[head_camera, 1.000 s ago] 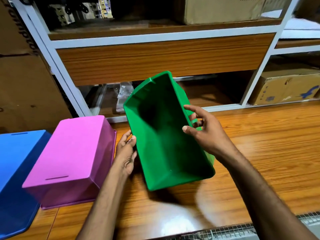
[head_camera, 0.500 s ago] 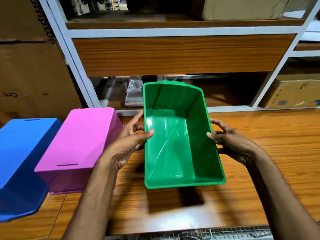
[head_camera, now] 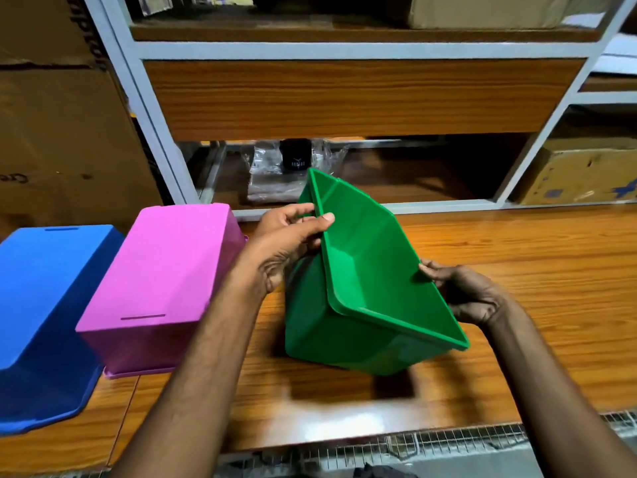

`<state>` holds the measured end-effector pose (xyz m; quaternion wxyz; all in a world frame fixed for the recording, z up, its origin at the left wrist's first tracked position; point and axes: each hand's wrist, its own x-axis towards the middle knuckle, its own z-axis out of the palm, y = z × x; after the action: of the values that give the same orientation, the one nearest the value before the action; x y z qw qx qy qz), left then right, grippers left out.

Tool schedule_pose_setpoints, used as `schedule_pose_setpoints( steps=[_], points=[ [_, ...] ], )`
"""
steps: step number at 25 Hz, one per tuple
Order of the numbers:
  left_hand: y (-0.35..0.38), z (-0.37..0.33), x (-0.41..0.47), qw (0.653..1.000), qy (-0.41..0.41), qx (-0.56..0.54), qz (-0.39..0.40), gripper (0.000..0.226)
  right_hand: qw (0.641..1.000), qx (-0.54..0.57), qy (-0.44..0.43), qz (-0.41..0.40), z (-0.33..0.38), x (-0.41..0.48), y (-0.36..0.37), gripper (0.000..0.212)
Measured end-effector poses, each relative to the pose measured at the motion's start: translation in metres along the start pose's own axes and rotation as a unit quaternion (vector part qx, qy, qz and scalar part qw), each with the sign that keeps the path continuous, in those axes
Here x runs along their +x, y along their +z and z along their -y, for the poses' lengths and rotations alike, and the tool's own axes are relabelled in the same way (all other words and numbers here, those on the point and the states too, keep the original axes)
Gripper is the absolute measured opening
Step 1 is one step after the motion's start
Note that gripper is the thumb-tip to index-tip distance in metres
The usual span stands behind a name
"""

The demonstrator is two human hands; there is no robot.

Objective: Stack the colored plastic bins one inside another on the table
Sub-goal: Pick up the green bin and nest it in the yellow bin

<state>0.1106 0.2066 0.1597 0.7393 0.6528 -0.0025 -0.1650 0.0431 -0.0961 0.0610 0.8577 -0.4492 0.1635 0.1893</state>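
Head view: we look down on a wood-grain worktop [head_camera: 537, 270] with both our hands over its middle.
Green bin: the green rectangular plastic bin [head_camera: 365, 281] is open side up and tilted, its left long rim raised and its opening turned up and to the right. It sits at the middle of the worktop, with its far corner reaching toward the back edge. We cannot tell whether its lower edge touches the wood.
Left hand: our left hand [head_camera: 286, 243] grips the raised left rim near the far corner. The thumb lies over the rim, and the fingers [head_camera: 293, 215] curl on the outer wall.
Right hand: our right hand [head_camera: 465, 294] holds the right long rim about midway. The fingers [head_camera: 429, 269] pinch the wall, though most of them are hidden beneath it.
Pink bin: the pink rectangular plastic bin [head_camera: 165, 270] lies upside down on the left part of the worktop, flat base up, just left of our left wrist.
Blue bin: the blue rectangular plastic bin [head_camera: 44, 298] is also upside down at the left edge, close against the pink one. We cannot tell if they touch.
Back edge: a grey metal shelf rack [head_camera: 344, 50] with wooden boards stands there. A crumpled clear plastic bag [head_camera: 272, 177] lies on its lowest shelf, and a brown cardboard box [head_camera: 586, 174] sits on that shelf at the right.
Near edge: a strip of wire mesh [head_camera: 448, 439] runs along it.
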Motion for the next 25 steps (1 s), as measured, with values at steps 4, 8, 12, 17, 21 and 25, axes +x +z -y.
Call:
schedule_pose_setpoints(
  steps=[4,8,12,17,21,25],
  points=[
    [-0.018,0.016,0.010,0.998,-0.041,0.004,0.047,0.028,0.999,-0.009,-0.035,-0.027,0.013,-0.034,0.019,0.028],
    [-0.008,0.035,0.008,0.995,-0.076,-0.009,0.064,0.011,0.991,-0.034,-0.072,-0.112,0.015,-0.067,0.023,0.032],
    [0.024,0.053,-0.003,0.994,-0.036,0.037,0.093,0.027,0.956,-0.139,-0.146,-0.212,-0.003,-0.113,0.010,0.061],
    [0.077,0.076,-0.033,0.988,0.016,0.061,0.144,0.047,0.922,-0.171,-0.225,-0.263,-0.041,-0.194,-0.007,0.066],
    [0.129,0.091,-0.067,0.976,0.029,0.081,0.202,0.050,0.905,-0.150,-0.261,-0.301,-0.065,-0.263,-0.037,0.073],
    [0.200,0.113,-0.109,0.955,0.040,0.094,0.278,0.052,0.873,-0.130,-0.300,-0.361,-0.092,-0.341,-0.085,0.074]
  ],
)
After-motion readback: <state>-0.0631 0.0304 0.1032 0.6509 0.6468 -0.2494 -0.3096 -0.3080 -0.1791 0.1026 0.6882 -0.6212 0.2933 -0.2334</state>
